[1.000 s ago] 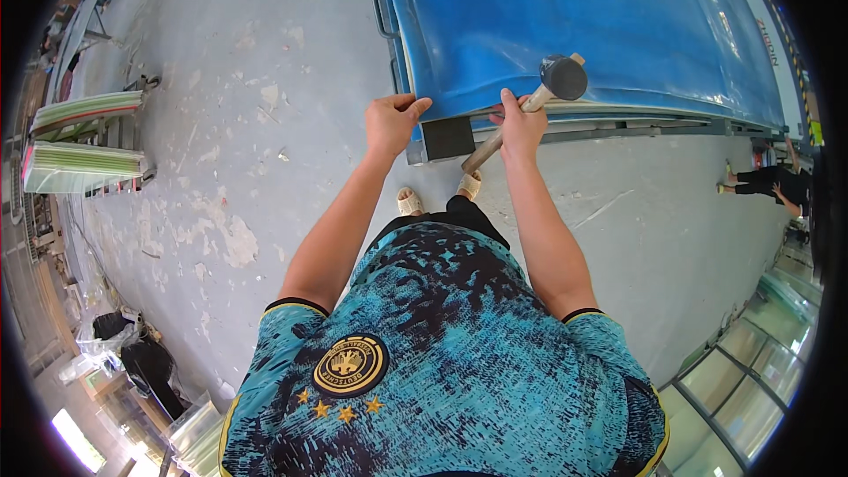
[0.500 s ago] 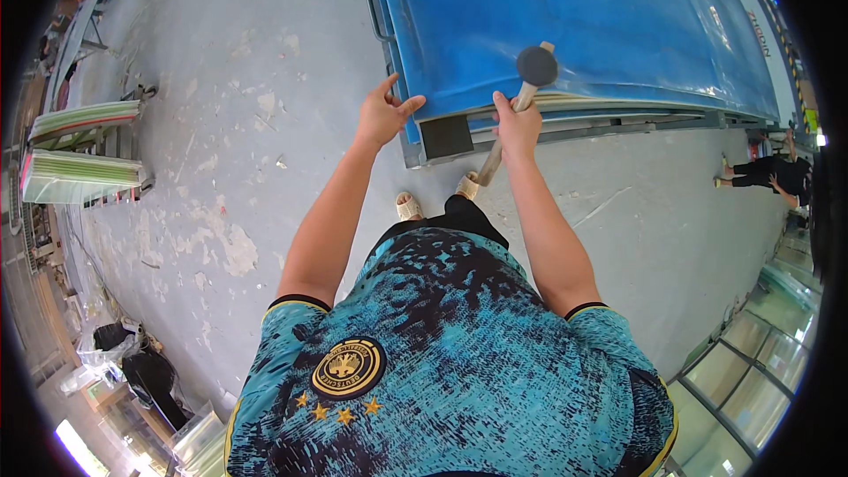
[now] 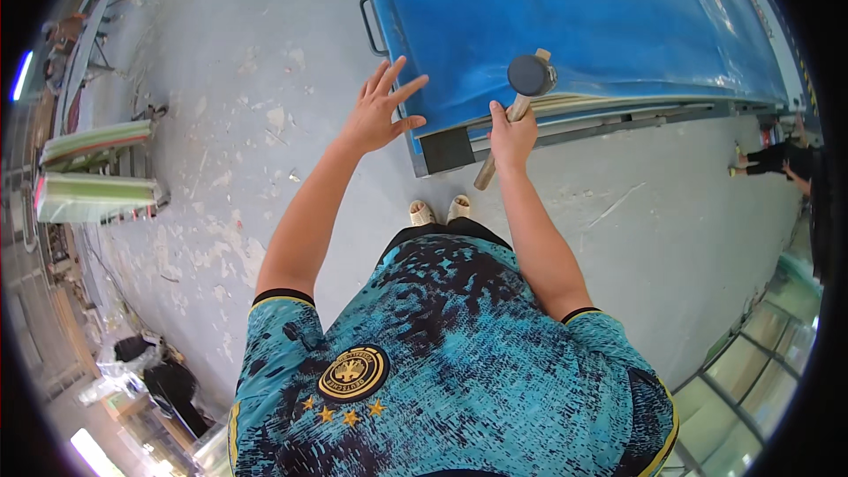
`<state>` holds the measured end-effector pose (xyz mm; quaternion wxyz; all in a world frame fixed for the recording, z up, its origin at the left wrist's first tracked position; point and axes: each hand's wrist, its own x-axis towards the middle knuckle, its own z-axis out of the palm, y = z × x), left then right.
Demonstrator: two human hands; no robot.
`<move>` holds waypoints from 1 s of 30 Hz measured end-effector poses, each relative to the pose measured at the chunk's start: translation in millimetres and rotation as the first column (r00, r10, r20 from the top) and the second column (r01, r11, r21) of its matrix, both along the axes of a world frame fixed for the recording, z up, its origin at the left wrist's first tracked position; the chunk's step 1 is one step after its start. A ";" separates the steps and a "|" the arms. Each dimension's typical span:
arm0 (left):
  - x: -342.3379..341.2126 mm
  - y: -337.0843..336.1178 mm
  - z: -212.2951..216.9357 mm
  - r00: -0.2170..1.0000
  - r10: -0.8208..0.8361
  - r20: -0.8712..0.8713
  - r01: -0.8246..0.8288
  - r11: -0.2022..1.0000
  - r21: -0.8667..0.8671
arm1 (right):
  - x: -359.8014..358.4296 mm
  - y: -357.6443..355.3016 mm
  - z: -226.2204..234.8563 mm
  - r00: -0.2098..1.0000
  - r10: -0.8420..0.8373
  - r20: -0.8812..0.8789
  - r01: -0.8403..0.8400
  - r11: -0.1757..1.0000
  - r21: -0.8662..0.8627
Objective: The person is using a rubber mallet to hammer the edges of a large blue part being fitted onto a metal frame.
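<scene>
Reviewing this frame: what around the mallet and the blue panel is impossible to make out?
Head view only:
- Blue panel: far end cut off by the top edge.
- Mallet: mid-handle hidden inside the right hand.
- Left hand: contact with the panel corner unclear.
- Panel underside hidden.

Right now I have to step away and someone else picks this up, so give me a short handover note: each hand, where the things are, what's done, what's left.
Left hand: open, fingers spread, holding nothing, over the near left corner of the blue panel.
Right hand: closed on the wooden handle of the rubber mallet; its dark head is raised over the panel's near edge.
Panel: lies flat on a low metal frame on the grey concrete floor; a dark block sits at the frame's corner.
Done: cannot be told from this view.
Left: likely tapping along the near edge; check how the edge is seated first.
</scene>
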<state>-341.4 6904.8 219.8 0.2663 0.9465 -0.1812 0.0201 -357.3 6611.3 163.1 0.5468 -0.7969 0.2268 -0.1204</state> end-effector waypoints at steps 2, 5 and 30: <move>12.8 9.2 1.9 0.980 -0.188 0.062 0.170 0.959 0.225 | 3.4 8.1 5.2 0.999 -0.012 -0.039 0.013 1.000 0.026; 23.4 6.6 1.5 0.961 -0.276 0.017 0.263 0.933 0.245 | -6.5 12.4 4.3 0.998 -0.041 0.046 0.048 0.987 -0.157; 71.7 30.2 -24.5 0.861 -0.495 0.113 0.502 0.864 -0.039 | -131.5 215.4 187.1 0.898 -0.434 0.069 0.407 0.880 0.245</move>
